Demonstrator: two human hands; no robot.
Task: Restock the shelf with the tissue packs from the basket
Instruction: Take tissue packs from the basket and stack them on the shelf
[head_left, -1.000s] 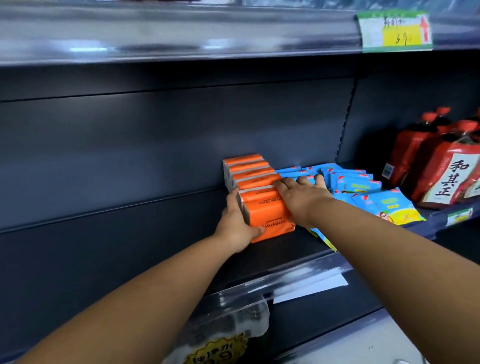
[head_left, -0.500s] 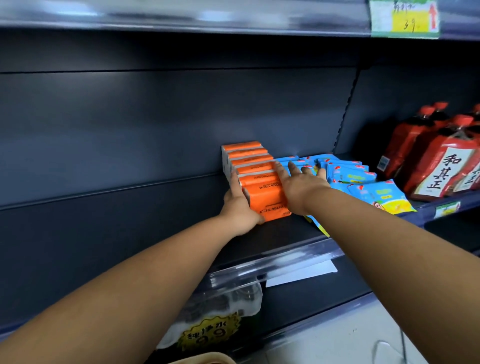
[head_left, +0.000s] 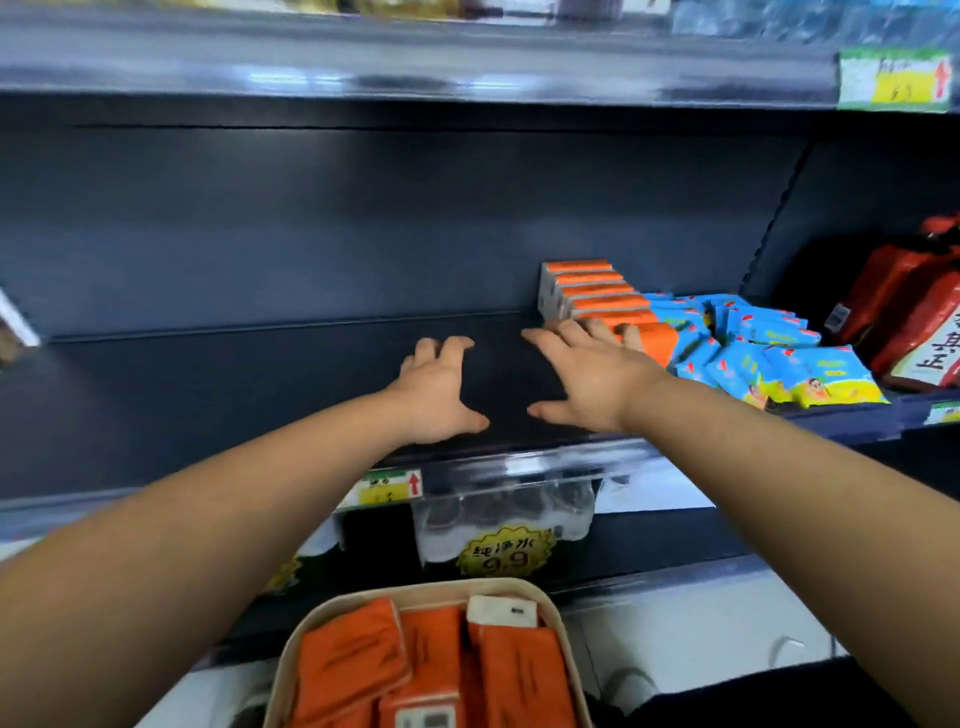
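1. Fingers (head_left: 451, 349) of my left hand (head_left: 436, 395) and right hand (head_left: 592, 387) spread, gripping nothing.
2. Right of them, tissue packs (head_left: 597, 293) line the shelf (head_left: 260, 405).
3. Below them, the basket (head_left: 415, 586) holds more packs to place.

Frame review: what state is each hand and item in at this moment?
left hand: open, holding nothing.
right hand: open, fingers straight, holding nothing.
shelf tissue packs: standing on edge in a row.
basket: holds more orange packs.
blue packets: loosely piled beside the row.
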